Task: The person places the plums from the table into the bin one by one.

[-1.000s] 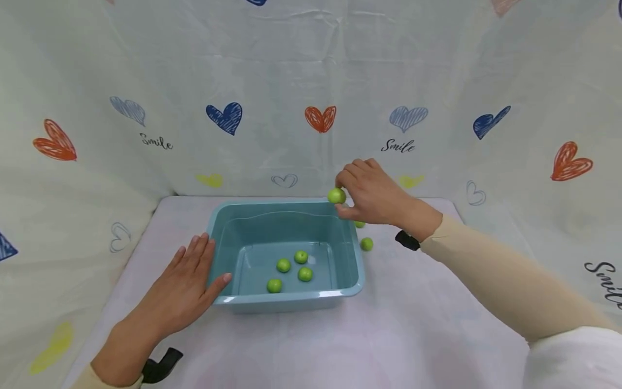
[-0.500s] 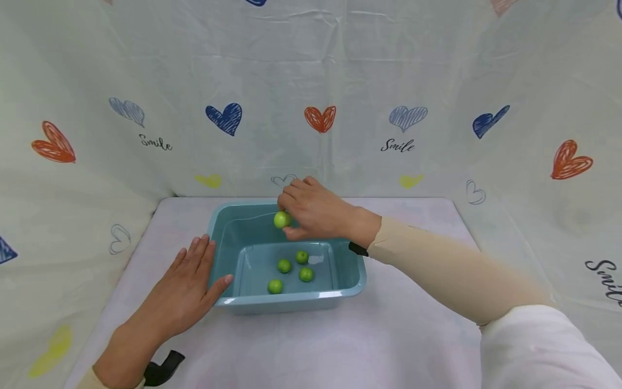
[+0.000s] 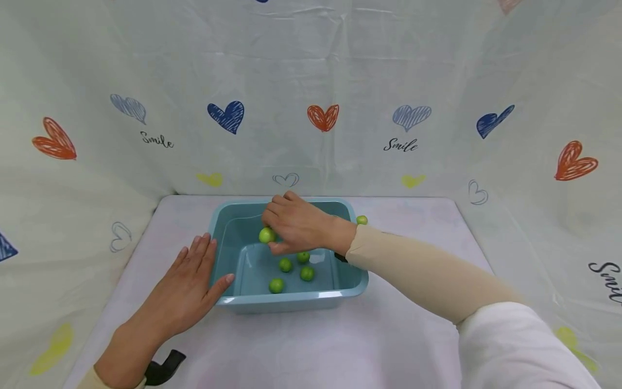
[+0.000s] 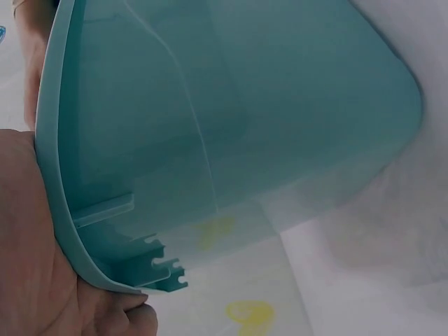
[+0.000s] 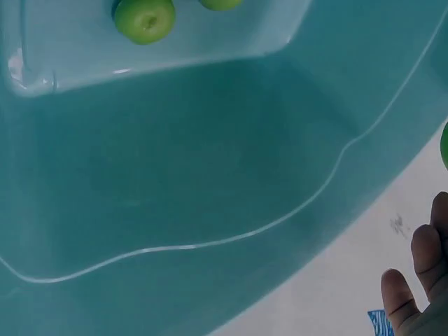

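My right hand (image 3: pixel 301 224) pinches a small round green fruit (image 3: pixel 266 235) between thumb and fingers, inside the upper part of the blue-green plastic basin (image 3: pixel 291 295). In the right wrist view, only a sliver of that fruit (image 5: pixel 445 147) shows at the edge, above the fingertips (image 5: pixel 425 248). Several more green fruits (image 3: pixel 276 285) lie apart on the basin floor below. My left hand (image 3: pixel 177 289) rests with straight fingers along the basin's left rim, its thumb over the near corner. In the left wrist view, the palm (image 4: pixel 31 245) lies against the rim (image 4: pixel 47 140).
Beyond the basin's right side, one green fruit (image 3: pixel 362 220) sits on the white-covered table (image 3: pixel 311 346). My right forearm (image 3: pixel 423 270) crosses over the basin's right rim. A white curtain (image 3: pixel 272 65) printed with hearts surrounds the back and sides.
My right hand has carried the pinched green fruit leftward from the basin's right rim, then lower into the basin. My left hand stays on the left rim.
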Available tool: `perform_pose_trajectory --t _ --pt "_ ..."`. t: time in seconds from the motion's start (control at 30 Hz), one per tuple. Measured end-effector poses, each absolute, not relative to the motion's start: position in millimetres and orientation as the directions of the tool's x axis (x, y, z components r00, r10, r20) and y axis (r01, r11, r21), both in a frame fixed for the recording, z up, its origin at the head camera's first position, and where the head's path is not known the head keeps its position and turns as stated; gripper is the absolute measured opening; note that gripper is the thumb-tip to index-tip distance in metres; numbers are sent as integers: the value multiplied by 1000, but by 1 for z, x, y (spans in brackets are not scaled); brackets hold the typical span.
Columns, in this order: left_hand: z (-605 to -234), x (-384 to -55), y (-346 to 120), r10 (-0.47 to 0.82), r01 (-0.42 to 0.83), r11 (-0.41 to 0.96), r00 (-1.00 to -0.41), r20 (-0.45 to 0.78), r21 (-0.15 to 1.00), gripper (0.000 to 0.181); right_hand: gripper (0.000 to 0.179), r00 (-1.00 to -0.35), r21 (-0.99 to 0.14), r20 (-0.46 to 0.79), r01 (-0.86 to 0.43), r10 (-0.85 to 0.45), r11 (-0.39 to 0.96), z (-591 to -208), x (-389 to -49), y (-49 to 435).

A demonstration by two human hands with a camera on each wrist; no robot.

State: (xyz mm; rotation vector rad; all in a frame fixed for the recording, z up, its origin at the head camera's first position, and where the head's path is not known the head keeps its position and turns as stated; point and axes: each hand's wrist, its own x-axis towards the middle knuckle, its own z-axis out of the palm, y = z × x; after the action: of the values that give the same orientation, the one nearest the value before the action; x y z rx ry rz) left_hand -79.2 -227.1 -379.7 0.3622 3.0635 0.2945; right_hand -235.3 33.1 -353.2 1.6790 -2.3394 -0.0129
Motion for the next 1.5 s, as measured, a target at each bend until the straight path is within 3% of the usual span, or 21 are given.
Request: perform_pose_trajectory --t 0.77,1.5 --pt "-378 -79 -227 239 232 951 -971 -8 204 92 35 -341 64 73 -936 -937 346 -384 -237 17" --pt "-380 -79 -228 241 234 949 -970 -12 213 91 43 -343 88 60 -934 -937 347 -388 -235 14"
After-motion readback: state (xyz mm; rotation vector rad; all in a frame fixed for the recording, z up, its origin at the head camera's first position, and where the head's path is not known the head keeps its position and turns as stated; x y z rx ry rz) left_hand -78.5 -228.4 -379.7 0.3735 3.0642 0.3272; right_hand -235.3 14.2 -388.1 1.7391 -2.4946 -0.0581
